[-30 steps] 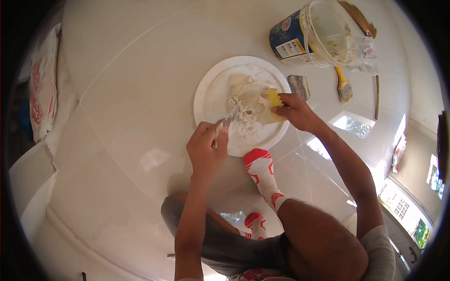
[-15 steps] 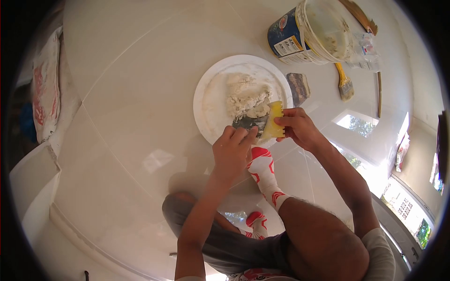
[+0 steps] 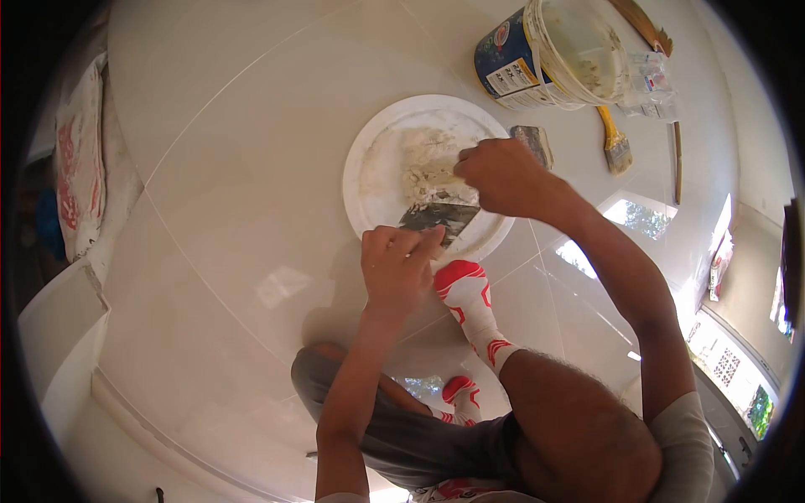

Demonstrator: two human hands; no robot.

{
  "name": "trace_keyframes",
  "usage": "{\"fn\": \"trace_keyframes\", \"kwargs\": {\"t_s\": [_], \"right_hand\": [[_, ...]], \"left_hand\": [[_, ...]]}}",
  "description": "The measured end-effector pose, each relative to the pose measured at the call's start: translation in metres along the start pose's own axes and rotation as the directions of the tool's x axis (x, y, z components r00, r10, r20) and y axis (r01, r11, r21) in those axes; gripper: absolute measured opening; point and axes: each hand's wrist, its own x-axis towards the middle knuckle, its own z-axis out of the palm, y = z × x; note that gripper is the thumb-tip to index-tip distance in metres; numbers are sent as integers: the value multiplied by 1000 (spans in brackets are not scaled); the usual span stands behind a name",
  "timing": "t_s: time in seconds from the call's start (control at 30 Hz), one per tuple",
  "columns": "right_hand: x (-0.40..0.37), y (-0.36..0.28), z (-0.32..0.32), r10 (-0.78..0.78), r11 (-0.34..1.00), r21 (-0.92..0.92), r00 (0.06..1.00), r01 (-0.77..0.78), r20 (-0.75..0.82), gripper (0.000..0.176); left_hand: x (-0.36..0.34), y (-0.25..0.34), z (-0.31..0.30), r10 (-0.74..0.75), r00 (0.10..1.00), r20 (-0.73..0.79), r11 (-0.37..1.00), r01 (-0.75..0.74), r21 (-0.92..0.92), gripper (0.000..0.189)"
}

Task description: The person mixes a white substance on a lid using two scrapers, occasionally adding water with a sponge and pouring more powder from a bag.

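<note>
- Gripping the knife near its lower end, the left hand sits at the plate's lower rim, with fingers folded over the handle. The dark blade points up and right onto the plate.
- The right hand is curled shut at the plate's right side, with knuckles up. It touches the edge of the putty, and whether it holds anything is hidden under the fingers.
- The putty lies heaped in the middle of the plate, just above the blade tip. It sits between the two hands and closer to the right one.
- The putty looks like a soft, sticky, fairly dense paste. It would likely smear and cling instead of lifting cleanly, so it is better scooped with a flat edge than pinched.
- The knife appears light, with a thin springy blade. The handle is the place to hold it, since the blade is smeared and probably slippery.
- The plate rests on the glossy floor and may slide under a push. A sock sits just beside its lower rim.
- In the upper right of the frame, a bucket lies tipped, with a brush near it and a small block just beside the plate.
</note>
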Motion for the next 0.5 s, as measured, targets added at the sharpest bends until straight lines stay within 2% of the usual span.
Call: {"fn": "trace_keyframes", "kwargs": {"t_s": [0.03, 0.07, 0.1, 0.13, 0.17, 0.2, 0.23, 0.27, 0.3, 0.37, 0.43, 0.47, 0.5], "right_hand": [[-6, 9, -3, 62, 996, 65, 997, -60, -44, 6], [-13, 11, -8, 53, 997, 55, 998, -51, -38, 6], [-24, 11, -13, 327, 907, 263, 944, -328, 50, 8], [-38, 14, -19, 552, 701, 422, 812, -575, 190, 10], [-62, 30, 8, 559, 648, 499, 804, -575, 201, 15], [-81, 33, 29, 630, 362, 657, 693, -661, 351, 16], [-94, 22, 50, 698, -2, 806, 576, -591, 425, 19], [-103, 12, 65, 668, -254, 797, 496, -548, 555, 24], [-102, -1, 85, 661, -369, 762, 425, -533, 618, 26], [-79, -16, 101, 651, -547, 784, 438, -294, 619, 25], [-47, -8, 89, 652, -496, 821, 502, -283, 568, 21], [-36, -1, 76, 650, -362, 850, 550, -382, 524, 19], [-28, 2, 61, 643, -125, 875, 633, -468, 430, 20]], "left_hand": [[1, -6, -4, -99, 994, -37, 993, 96, -75, 26], [3, -11, -7, -198, 977, -74, 970, 185, -157, 17], [3, -17, -12, -206, 975, -90, 968, 189, -162, 17], [2, -22, -16, -434, 899, -47, 859, 398, -322, 10], [2, -26, -19, -627, 778, 39, 679, 571, -461, 14], [2, -30, -20, -634, 772, 33, 672, 572, -470, 14], [1, -34, -22, -696, 717, 38, 587, 599, -545, 21], [1, -37, -23, -752, 657, 54, 495, 616, -613, 29], [0, -39, -23, -755, 653, 58, 490, 621, -612, 29], [1, -42, -22, -772, 635, 6, 466, 573, -674, 31], [1, -43, -21, -780, 626, 4, 457, 575, -679, 31], [2, -45, -22, -783, 621, -15, 461, 564, -685, 31], [2, -47, -22, -782, 624, -17, 462, 561, -687, 31]]}}
